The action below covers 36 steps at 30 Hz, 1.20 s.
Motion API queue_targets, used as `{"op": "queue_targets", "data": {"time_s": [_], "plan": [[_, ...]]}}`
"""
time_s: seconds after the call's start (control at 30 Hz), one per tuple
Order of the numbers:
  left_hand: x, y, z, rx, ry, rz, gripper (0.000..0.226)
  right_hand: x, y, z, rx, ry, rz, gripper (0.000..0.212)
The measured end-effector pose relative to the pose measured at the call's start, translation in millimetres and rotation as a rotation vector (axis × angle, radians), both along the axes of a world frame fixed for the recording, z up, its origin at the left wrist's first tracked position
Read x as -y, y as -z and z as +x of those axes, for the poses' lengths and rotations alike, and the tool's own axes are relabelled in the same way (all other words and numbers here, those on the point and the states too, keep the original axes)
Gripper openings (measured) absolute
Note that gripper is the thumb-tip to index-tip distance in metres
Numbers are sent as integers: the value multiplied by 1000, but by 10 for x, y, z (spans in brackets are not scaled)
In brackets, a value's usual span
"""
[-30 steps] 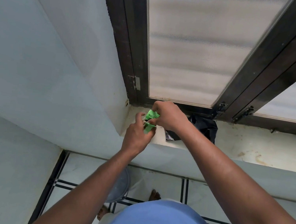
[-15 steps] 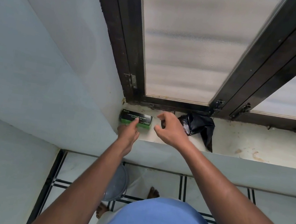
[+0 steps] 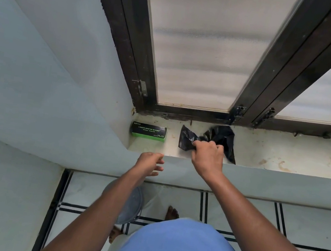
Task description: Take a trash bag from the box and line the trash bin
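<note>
Head view: right hand (image 3: 207,155) fingers (image 3: 197,144) clench the black trash bag (image 3: 223,137); left hand (image 3: 150,163) loosely open.

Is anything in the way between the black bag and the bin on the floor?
Partly. The right hand grips the crumpled black plastic trash bag on the pale windowsill. The grey round bin stands below the sill's front edge, with the left forearm crossing over it.

Right hand (image 3: 207,154) clenched on the crumpled black bag (image 3: 222,137) over the sill (image 3: 284,156), left hand (image 3: 150,164) loosely curled, empty, below the sill's edge, both forearms extended
</note>
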<state>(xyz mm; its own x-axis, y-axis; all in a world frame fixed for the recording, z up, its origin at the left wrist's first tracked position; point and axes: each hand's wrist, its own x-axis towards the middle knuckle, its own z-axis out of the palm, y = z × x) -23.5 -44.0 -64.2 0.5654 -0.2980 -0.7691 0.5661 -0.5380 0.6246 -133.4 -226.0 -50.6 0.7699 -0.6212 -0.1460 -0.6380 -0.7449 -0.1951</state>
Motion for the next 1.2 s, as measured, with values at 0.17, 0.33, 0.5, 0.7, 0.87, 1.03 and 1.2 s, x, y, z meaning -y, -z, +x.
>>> {"op": "queue_targets", "data": {"time_s": [0.17, 0.33, 0.5, 0.7, 0.87, 1.03, 1.2], "plan": [[-147, -126, -88, 10, 253, -75, 71, -209, -408, 117, 369, 251, 1151, 15], [-413, -257, -113, -120, 305, -362, 47, -316, -693, 241, 632, 624, 1869, 11], [-598, -396, -129, 39, 1, -374, 43, -408, -734, 248, 472, 538, 1450, 64], [-694, -693, -151, 286, -347, -223, 41, -876, -955, -84, 211, 199, 1360, 153], [-827, -746, -242, 518, -294, 15, 43, -1255, -995, -289, 343, 193, 1194, 116], [-1011, -747, -254, 572, -249, 80, 50, -1364, -882, -338, 478, 284, 972, 12], [-1307, -786, -199, 368, -284, -21, 49, -1523, -969, -505, 621, 443, 1210, 9]]}}
